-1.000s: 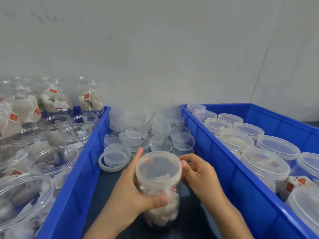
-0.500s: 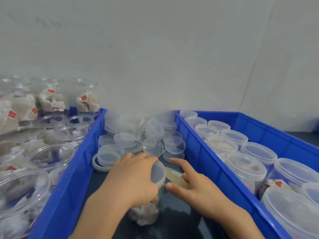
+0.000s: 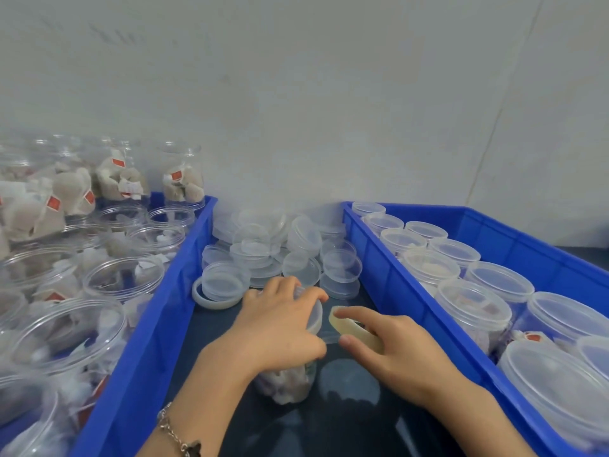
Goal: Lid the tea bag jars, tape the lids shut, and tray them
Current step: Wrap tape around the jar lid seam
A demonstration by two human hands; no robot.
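Note:
A clear jar of tea bags [image 3: 290, 384] stands on the dark table between two blue trays, its translucent lid [image 3: 314, 319] on top. My left hand [image 3: 280, 328] grips the lid from above, fingers curled over its rim. My right hand [image 3: 392, 347] holds a roll of clear tape [image 3: 354, 329] between forefinger and thumb, right beside the lid. A thin strip of tape seems to run from the roll to the jar.
A heap of loose lids [image 3: 280, 255] lies behind the jar, with a second tape roll [image 3: 214, 300] at its left. The left blue tray [image 3: 184, 268] holds open jars of tea bags. The right blue tray [image 3: 389, 275] holds lidded jars.
My left hand went from the jar's side to its top and now grips the lid. My right hand left the lid and picked up the tape roll, bringing it to the jar.

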